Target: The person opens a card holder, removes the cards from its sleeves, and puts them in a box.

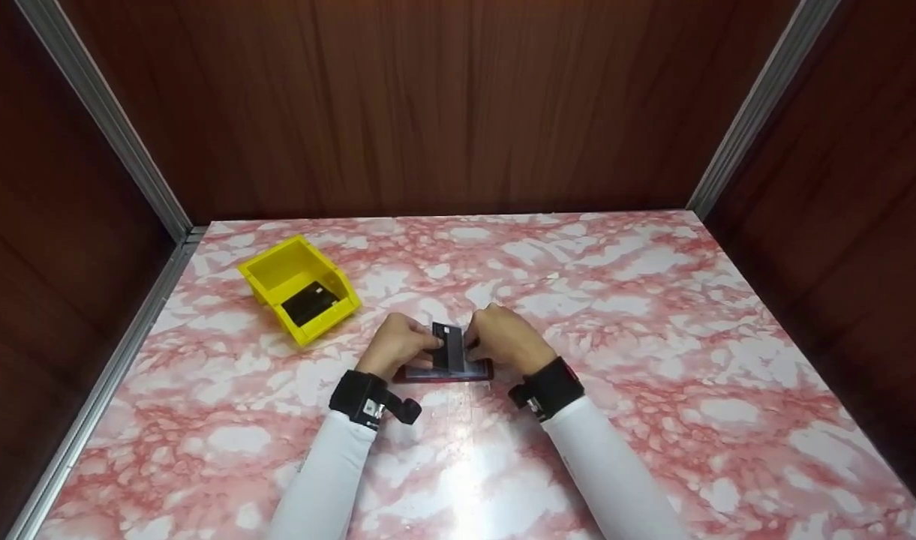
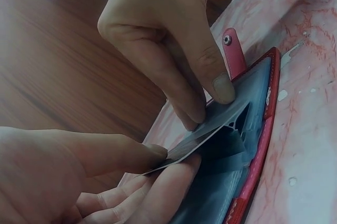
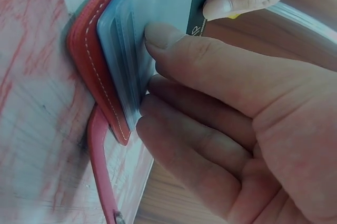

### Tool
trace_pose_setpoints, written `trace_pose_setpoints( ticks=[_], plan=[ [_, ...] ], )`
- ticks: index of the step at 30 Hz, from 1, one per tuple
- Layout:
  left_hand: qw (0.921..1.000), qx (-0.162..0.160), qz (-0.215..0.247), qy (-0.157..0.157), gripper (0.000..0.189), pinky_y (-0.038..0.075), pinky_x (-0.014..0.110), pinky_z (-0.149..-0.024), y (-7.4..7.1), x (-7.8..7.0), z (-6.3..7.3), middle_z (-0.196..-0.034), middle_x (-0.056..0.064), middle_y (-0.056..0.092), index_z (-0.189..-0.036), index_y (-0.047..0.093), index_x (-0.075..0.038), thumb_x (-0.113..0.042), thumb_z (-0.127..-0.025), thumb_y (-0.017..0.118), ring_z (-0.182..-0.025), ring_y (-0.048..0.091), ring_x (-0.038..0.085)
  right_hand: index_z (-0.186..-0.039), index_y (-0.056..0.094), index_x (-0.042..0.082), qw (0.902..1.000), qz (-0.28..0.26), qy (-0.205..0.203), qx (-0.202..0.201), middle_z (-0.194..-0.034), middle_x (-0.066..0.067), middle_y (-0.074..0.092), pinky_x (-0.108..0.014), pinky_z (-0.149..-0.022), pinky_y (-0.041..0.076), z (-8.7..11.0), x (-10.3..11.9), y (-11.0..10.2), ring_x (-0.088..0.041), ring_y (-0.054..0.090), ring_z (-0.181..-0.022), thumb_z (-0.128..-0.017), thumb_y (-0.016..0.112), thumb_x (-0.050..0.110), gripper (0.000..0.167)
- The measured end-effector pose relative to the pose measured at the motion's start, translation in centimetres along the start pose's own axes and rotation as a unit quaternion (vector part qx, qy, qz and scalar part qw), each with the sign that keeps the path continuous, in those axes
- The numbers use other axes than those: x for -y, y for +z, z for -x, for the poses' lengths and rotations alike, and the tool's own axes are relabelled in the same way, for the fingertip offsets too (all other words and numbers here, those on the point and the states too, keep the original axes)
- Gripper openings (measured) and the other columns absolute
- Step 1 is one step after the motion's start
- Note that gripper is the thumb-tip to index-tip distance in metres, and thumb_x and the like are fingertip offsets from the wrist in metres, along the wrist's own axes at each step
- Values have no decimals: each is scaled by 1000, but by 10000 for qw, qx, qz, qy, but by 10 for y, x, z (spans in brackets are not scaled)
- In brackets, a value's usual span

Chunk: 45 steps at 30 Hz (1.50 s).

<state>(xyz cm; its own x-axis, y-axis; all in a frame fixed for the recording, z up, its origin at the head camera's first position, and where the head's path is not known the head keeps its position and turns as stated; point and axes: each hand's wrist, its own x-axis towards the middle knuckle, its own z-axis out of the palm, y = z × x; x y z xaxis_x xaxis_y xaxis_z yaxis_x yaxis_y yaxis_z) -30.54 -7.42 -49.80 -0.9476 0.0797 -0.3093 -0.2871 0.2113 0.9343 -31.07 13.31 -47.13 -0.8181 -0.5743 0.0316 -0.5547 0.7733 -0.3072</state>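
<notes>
A red card holder (image 1: 482, 373) with clear plastic sleeves lies open on the table in front of me. Its pink strap with a metal snap (image 2: 234, 56) sticks out at one side. Between thumb and fingers, my left hand (image 1: 397, 345) pinches a black card (image 1: 448, 351), which is partly inside a clear sleeve (image 3: 158, 8). My right hand (image 1: 506, 336) pinches that sleeve near its edge, thumb on one face and fingers behind. The left wrist view shows the card tilted at the sleeve's mouth, with several more sleeves beneath.
Left of the hands stands a yellow bin (image 1: 277, 268), set at an angle, with a black card (image 1: 311, 301) or a few of them inside. The table (image 1: 653, 360) has a red and white marbled top. Dark wood panels (image 1: 442, 105) enclose the back and sides.
</notes>
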Motion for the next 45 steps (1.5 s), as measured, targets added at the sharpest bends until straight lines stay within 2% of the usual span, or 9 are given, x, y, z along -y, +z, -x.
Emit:
trace_pose_setpoints(
  ticks=[5,12,24,30,34,40,45],
  plan=[
    [10000,-94,-27,-22,22,63,24,-57,-2,-1,1,-99,18,74,-108,72,11,2,-90,81,-59,69,13,-85,88,10,10000,-63,-12,8,-81,-3,83,-31,-66,56,-2,1,0,-7,57,-66,-80,90,6,7],
    [9999,-125,-105,-26,22,64,24,-58,-5,-5,2,-101,17,74,-109,72,10,0,-91,81,-61,70,13,-85,87,10,9999,-96,2,56,-81,-4,83,-32,-67,57,-2,2,-1,-10,62,-66,-80,90,7,6],
    [9989,-177,-362,240,18,62,23,-56,-10,-11,5,-92,11,75,-105,78,10,-1,-91,82,-57,68,11,-82,87,11,9999,13,-114,-13,-78,-1,81,-28,-63,50,0,2,-3,-7,53,-65,-82,91,8,5],
    [9982,-200,-526,207,18,62,23,-56,-12,-14,5,-89,9,74,-104,78,8,-2,-90,83,-58,68,11,-83,87,12,9998,-23,-200,-17,-78,-1,82,-26,-62,48,0,0,-3,-6,52,-64,-82,91,8,5],
    [9972,-231,-689,167,19,63,23,-57,-15,-16,5,-93,12,76,-105,78,7,-3,-91,83,-57,68,11,-83,87,12,9998,-31,-212,-34,-79,-1,82,-27,-63,50,0,-1,-2,-6,53,-64,-81,91,8,5],
    [9975,-253,-613,231,20,62,22,-57,-27,-17,8,-99,16,76,-109,78,7,-5,-93,81,-57,67,10,-85,88,11,9998,-77,-195,-20,-86,-2,84,-32,-69,58,1,-3,0,-8,61,-68,-82,90,7,6],
    [9980,-373,-443,248,20,64,24,-62,-37,-18,11,-96,14,77,-111,78,6,-6,-95,80,-62,68,10,-86,88,12,9998,-68,-161,7,-88,-3,85,-34,-71,59,1,-2,0,-10,63,-69,-83,90,7,6]
  ],
)
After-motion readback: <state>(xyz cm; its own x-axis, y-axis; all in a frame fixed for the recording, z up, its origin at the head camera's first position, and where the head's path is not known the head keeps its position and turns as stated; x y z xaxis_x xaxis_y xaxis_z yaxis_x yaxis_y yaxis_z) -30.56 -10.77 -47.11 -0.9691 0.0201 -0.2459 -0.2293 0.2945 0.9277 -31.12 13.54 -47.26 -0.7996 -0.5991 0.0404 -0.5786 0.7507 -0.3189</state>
